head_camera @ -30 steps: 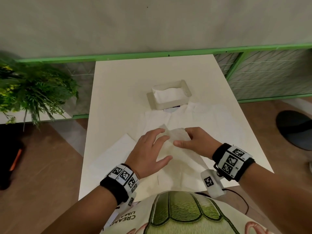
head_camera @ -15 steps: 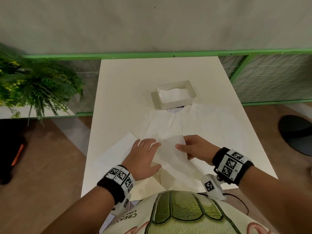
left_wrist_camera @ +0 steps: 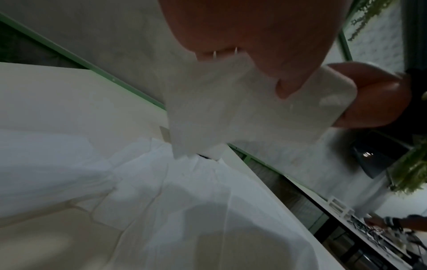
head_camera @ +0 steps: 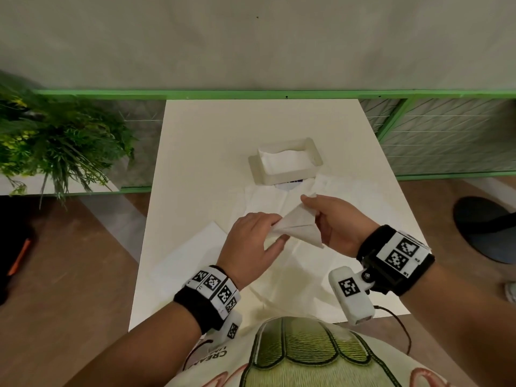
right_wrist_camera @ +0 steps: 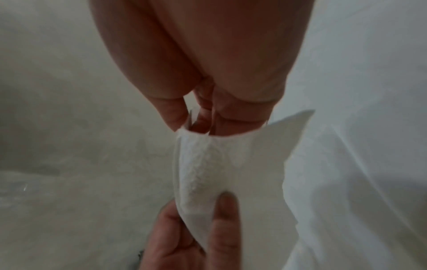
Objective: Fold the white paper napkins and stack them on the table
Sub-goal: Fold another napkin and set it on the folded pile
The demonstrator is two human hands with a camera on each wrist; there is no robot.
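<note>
A folded white paper napkin (head_camera: 300,224) hangs in the air above the table between both hands. My left hand (head_camera: 268,233) pinches its left end, and my right hand (head_camera: 315,208) pinches its far right edge. In the left wrist view the napkin (left_wrist_camera: 219,109) hangs from my left fingers (left_wrist_camera: 289,73). The right wrist view shows the napkin (right_wrist_camera: 219,164) gripped between the right fingertips (right_wrist_camera: 201,120), with the left fingers (right_wrist_camera: 221,219) at its lower end. Several unfolded white napkins (head_camera: 293,275) lie spread on the white table (head_camera: 209,152) beneath.
A white napkin holder (head_camera: 284,160) with napkins inside stands at the table's middle. A green plant (head_camera: 55,141) is off the left edge. A green-framed railing (head_camera: 279,94) runs behind the table. A dark round object (head_camera: 485,227) lies on the floor at right.
The napkin was pressed flat on the table under both hands. Now both hands have lifted it off the surface and hold it in the air, the right hand further from me.
</note>
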